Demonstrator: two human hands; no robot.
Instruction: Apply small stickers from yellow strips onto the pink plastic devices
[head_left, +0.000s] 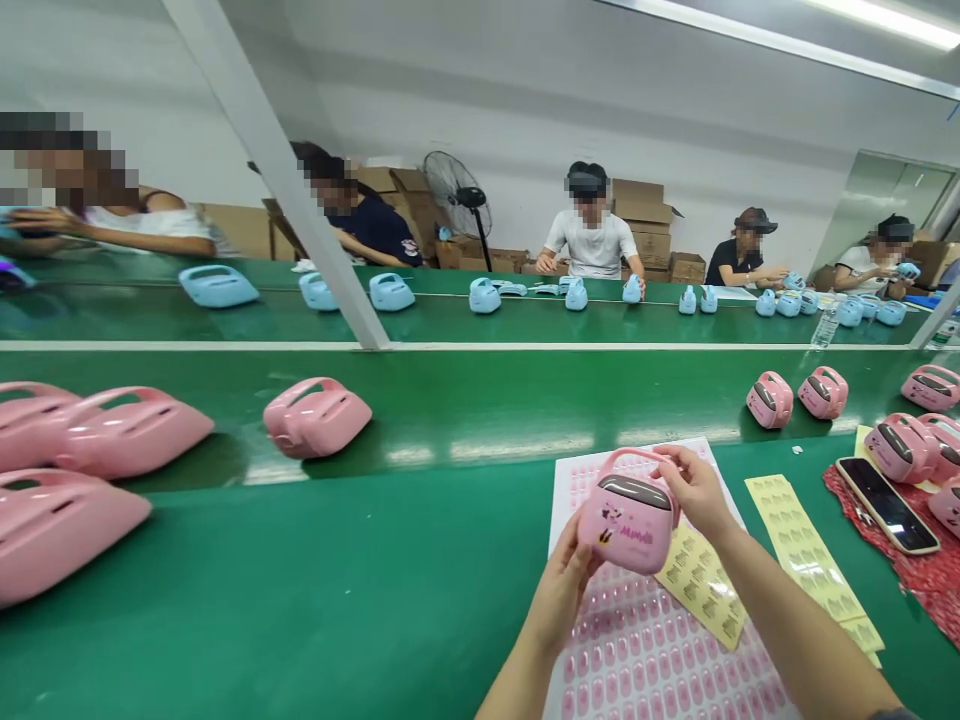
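Both of my hands hold up a small pink plastic case [630, 530] with a carry handle, a dark window band, a cartoon mouse and lettering on its front. Its lower left side rests in the grip of my left hand [568, 585]. At the upper right, by the handle, the fingers of my right hand [694, 490] close on it. Beneath lies a white sheet [622, 665] with rows of pink oval stickers. A yellow sticker strip [705, 585] lies on that sheet, partly hidden by the case and my right arm. What my right fingertips press behind the handle is hidden.
More yellow strips [806, 550] lie right, beside a phone [889, 503] on red bubble wrap [922, 580]. Pink cases [319, 415] stand on the green belt [525, 400]. Blue cases [485, 296] line the far side, where several people sit. A slanted post [277, 170] rises left.
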